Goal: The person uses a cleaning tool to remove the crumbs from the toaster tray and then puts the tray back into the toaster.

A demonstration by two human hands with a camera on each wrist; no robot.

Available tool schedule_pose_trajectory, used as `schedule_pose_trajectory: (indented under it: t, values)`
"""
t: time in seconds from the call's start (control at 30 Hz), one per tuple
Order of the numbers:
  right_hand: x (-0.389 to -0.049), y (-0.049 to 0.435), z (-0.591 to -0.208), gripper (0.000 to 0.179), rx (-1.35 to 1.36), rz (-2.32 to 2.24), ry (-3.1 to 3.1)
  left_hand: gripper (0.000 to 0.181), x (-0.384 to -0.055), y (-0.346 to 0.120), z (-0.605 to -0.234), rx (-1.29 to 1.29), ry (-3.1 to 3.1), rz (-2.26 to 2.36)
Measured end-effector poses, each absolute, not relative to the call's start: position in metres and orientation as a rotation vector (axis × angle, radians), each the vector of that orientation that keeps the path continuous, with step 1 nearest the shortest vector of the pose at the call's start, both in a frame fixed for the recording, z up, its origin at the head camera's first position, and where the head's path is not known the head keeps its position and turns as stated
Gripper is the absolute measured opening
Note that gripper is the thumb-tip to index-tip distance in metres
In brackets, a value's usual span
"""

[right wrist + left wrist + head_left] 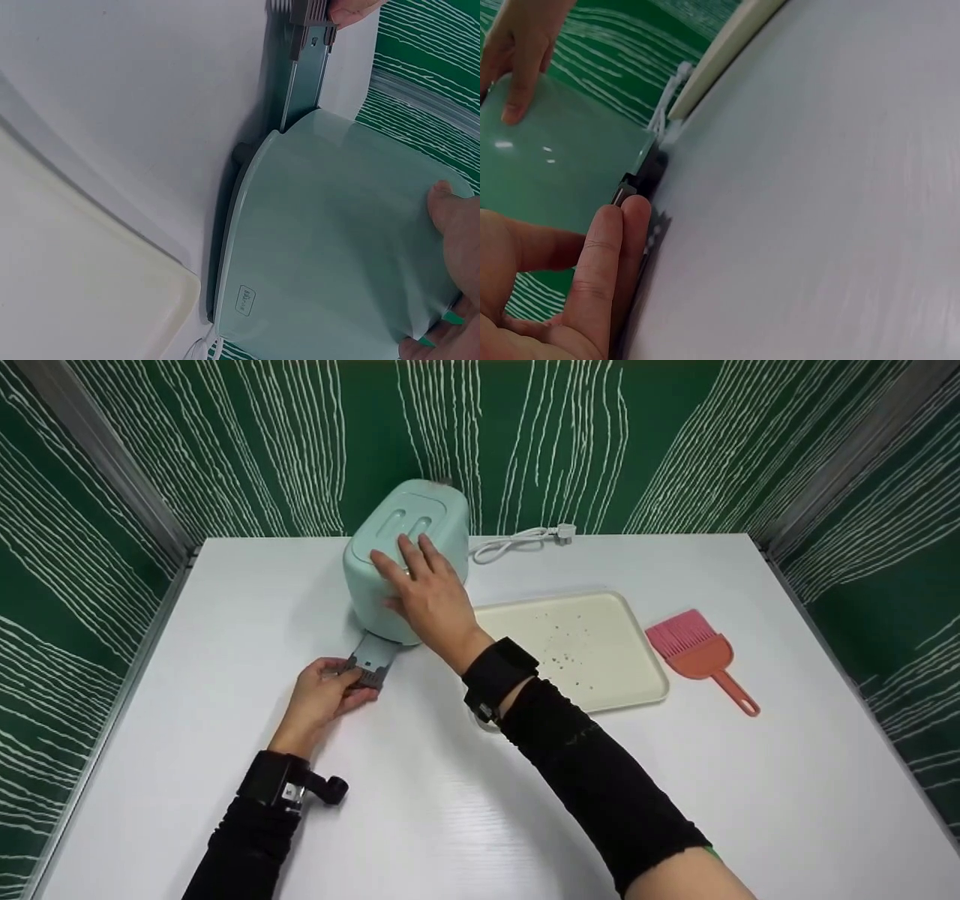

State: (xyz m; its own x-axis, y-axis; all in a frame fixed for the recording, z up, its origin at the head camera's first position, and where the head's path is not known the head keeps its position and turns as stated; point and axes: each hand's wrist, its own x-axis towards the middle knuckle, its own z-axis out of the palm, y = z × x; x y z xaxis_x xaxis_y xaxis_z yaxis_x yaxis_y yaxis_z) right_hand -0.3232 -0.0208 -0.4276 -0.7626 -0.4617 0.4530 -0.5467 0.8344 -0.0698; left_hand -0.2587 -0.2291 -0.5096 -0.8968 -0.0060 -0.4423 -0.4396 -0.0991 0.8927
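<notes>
A mint-green toaster (360, 592) stands at the back left of the white table, set at an angle. My left hand (319, 701) pinches the grey end of its crumb tray (377, 652) between thumb and fingers. The tray sticks partway out from under the toaster's near end; its inner part is hidden inside. My right hand (435, 600) rests on the toaster, fingers spread over the top and thumb against the side. In the right wrist view, the crumb tray (304, 90) shows as a narrow metal strip below the toaster body (330, 240).
Right of the toaster lies a cream serving tray (626, 660) with dark crumbs scattered on it, partly behind my right forearm. Beside it is a pink-bristled brush (701, 649) with an orange handle. A white power cord (517, 540) lies behind. Green, white-streaked walls enclose the table.
</notes>
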Motion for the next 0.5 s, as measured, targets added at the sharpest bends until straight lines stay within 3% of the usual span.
schedule_pose_trajectory:
  t: [0.23, 0.5]
  values:
    - [-0.3215, -0.0226, -0.4276, 0.062, 0.750, 0.220, -2.615, 0.049, -0.2568, -0.2317, -0.5116, -0.488, 1.835, 2.072]
    - [-0.3231, -0.0213, -0.4282, 0.062, 0.741, 0.220, -2.611, 0.032, -0.2608, -0.2310, -0.5099, -0.463, 1.886, 2.024]
